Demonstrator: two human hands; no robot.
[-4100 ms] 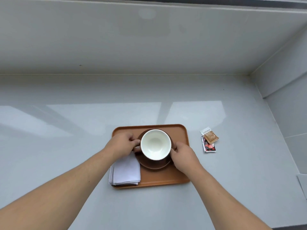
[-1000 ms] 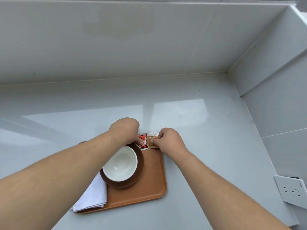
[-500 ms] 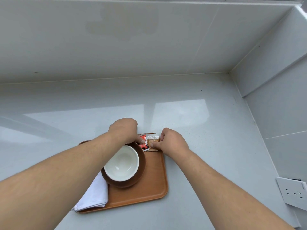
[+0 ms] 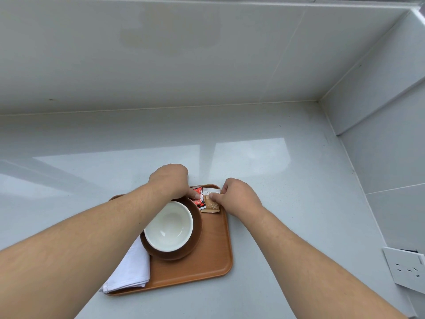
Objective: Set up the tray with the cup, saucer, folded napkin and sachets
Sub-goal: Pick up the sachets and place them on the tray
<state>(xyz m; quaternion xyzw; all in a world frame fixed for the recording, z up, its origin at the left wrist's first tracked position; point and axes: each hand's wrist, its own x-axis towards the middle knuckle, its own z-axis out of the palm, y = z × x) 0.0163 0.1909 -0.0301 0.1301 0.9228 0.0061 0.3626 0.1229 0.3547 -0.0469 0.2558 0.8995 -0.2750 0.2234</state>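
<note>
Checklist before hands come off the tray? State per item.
1. Cup upright on saucer: ok.
2. Saucer fully on tray: ok.
3. Napkin folded, on the tray left of the saucer: ok; whether its left edge overhangs is hidden by the forearm.
4. Brown sachet inside the tray's far right corner: ok.
5. Red sachet lying flat beside the brown one, clear of the saucer rim: cannot tell.
6. Hands free of the sachets: not ok; left hand holds the red one, right hand pinches the brown one.
</note>
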